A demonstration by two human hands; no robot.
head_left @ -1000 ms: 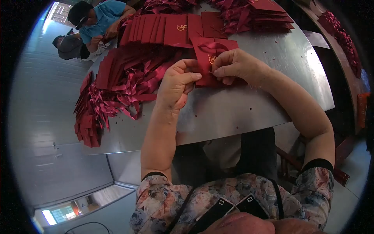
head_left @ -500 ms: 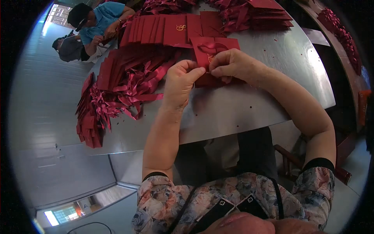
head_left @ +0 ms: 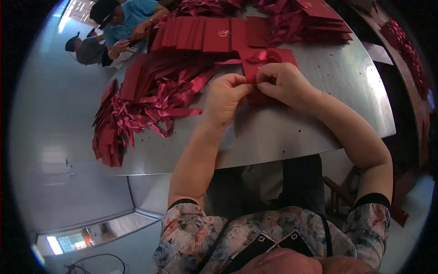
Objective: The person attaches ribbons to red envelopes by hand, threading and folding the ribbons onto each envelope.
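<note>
A red paper bag [head_left: 270, 55] with a ribbon handle lies at the near side of a row of red bags [head_left: 187, 34] on the metal table [head_left: 273, 137]. At its left lower part my left hand [head_left: 226, 98] is closed, thumb and forefinger pinched on something too small to make out. My right hand [head_left: 287, 84] is closed over the bag's front, its fingertips pinched close to the left ones. What the right fingertips hold is hidden. The gold print on this bag is mostly covered by my right hand.
Red bags with loose ribbons [head_left: 159, 98] lie to the left. More stacked red bags [head_left: 324, 23] are at the back right. Two people sit beyond the table at the upper left, one in a blue shirt [head_left: 137, 13]. A side bench [head_left: 388, 50] with red ribbons stands at the right.
The view has shifted slightly, so the table's contents appear further right. My left hand has moved in toward my right, and their fingertips are now closer together over the bag.
</note>
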